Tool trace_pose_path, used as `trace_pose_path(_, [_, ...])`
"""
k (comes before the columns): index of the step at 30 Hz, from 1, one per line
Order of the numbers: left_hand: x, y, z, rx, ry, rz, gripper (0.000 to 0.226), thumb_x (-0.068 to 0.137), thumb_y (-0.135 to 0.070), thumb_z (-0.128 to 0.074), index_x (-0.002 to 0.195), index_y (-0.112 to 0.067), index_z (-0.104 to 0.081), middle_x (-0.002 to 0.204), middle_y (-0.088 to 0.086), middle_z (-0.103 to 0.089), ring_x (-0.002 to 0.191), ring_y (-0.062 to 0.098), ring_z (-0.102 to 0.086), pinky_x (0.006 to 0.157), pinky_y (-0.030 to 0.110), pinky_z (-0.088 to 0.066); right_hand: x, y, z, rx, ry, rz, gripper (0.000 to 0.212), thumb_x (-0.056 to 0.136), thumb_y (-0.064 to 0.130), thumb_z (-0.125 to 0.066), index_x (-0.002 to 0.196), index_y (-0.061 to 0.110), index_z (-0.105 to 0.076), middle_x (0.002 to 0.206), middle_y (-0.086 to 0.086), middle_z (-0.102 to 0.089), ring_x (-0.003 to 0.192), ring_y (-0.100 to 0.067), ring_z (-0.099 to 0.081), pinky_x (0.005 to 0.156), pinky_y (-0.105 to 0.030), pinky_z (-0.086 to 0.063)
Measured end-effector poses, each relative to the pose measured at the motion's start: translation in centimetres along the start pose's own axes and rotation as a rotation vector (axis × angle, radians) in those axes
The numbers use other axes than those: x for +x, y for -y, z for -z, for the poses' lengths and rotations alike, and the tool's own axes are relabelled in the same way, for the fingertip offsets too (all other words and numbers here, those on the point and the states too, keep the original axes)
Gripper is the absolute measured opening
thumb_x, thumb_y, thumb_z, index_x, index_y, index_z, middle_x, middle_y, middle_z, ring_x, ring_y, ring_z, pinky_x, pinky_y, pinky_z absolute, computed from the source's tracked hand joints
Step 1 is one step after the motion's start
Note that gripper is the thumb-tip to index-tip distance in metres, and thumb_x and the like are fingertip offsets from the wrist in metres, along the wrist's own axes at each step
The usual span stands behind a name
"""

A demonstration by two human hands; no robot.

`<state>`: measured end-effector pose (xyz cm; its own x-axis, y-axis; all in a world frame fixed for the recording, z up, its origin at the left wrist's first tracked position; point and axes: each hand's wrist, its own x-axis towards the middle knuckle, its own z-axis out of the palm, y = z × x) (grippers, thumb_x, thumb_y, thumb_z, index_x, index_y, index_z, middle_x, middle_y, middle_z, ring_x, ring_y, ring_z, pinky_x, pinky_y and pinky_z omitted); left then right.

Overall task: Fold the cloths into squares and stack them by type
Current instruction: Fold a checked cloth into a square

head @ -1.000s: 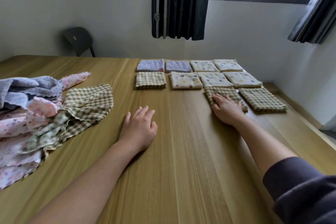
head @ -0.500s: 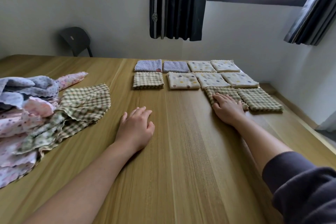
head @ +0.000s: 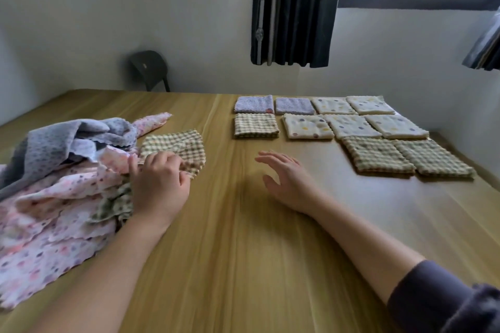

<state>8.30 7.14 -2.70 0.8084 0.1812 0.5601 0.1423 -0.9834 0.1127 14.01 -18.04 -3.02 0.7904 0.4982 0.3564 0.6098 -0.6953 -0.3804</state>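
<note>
Now we are gripping the loose checked cloth with our left hand, fingers curled round its near edge, at about ten o'clock on the wooden table. That cloth is lying partly flat on the wood and partly against the heap of unfolded cloths, which is sprawling at nine o'clock, with pink dotted ones below and a grey-lilac one on top.

Our right hand is hanging near the middle of the table, fingers spread wide and relaxed, holding nothing. We cannot tell whether it is touching the wood.

Out at one to two o'clock the folded pieces are sitting in rows. Two lilac squares are lying side by side in the far row, with two far dotted squares at their three o'clock. A single checked square is sitting just in front of the left lilac one, and three cream dotted squares are lining up to its right. Two near checked squares are lying edge to edge closest to us.

A dark chair is standing beyond the table at eleven o'clock.
</note>
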Motion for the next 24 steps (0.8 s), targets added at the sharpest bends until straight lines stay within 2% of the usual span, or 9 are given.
trace_pose_path(4, [0.0,2.5,0.1,-0.021,0.060,0.129,0.024,0.075,-0.012,-0.063,0.099,-0.011,-0.067,0.107,0.009,-0.065,0.103,0.032,-0.056,0.104,0.053,-0.025,3.5,4.5,-3.3,0.023,0.056,0.072,0.046,0.091,0.026,-0.055,0.136,0.026,-0.048,0.146,0.007,-0.042,0.137,-0.014,-0.033,0.113,-0.034,-0.022])
trace_pose_path(8, [-0.2,2.6,-0.1,-0.040,0.069,0.139,0.026,0.075,-0.013,-0.064,0.100,-0.014,-0.065,0.106,0.007,-0.066,0.103,0.031,-0.057,0.105,0.053,-0.023,7.1,8.4,-6.4,0.043,0.079,0.099,0.050,0.086,0.030,-0.061,0.134,0.024,-0.049,0.142,0.004,-0.048,0.133,-0.017,-0.039,0.110,-0.034,-0.025])
trace_pose_path(12, [0.0,3.3,-0.6,-0.033,0.039,0.149,0.026,0.075,-0.012,-0.064,0.101,-0.015,-0.064,0.104,0.006,-0.066,0.103,0.031,-0.057,0.105,0.054,-0.023,9.2,10.0,-8.6,-0.014,0.067,0.131,0.026,0.089,0.028,-0.055,0.112,0.018,-0.062,0.118,0.000,-0.063,0.115,-0.021,-0.053,0.099,-0.039,-0.037])
trace_pose_path(17, [0.1,3.6,-0.6,-0.008,0.029,0.139,0.033,0.073,-0.012,-0.067,0.106,-0.015,-0.063,0.106,0.006,-0.065,0.108,0.031,-0.055,0.106,0.057,-0.022,9.0,9.3,-7.8,0.030,-0.056,0.088,0.015,0.090,0.023,-0.057,0.094,0.012,-0.066,0.098,-0.002,-0.067,0.096,-0.023,-0.058,0.082,-0.032,-0.036])
trace_pose_path(20, [0.2,3.9,-0.3,0.007,0.061,0.142,0.040,0.070,-0.006,-0.064,0.109,-0.017,-0.062,0.110,0.005,-0.063,0.114,0.030,-0.052,0.108,0.059,-0.018,7.9,7.0,-5.8,0.092,-0.104,0.047,0.011,0.089,0.020,-0.061,0.087,0.011,-0.068,0.090,-0.002,-0.068,0.085,-0.023,-0.060,0.073,-0.033,-0.042])
trace_pose_path(24, [0.2,4.0,0.1,0.052,0.061,0.154,0.050,0.066,0.006,-0.059,0.111,-0.014,-0.061,0.111,0.011,-0.062,0.115,0.033,-0.051,0.107,0.063,-0.013,4.6,2.3,-2.0,0.165,-0.170,-0.048,0.006,0.086,0.019,-0.064,0.082,0.016,-0.066,0.084,0.001,-0.070,0.080,-0.022,-0.063,0.072,-0.041,-0.050])
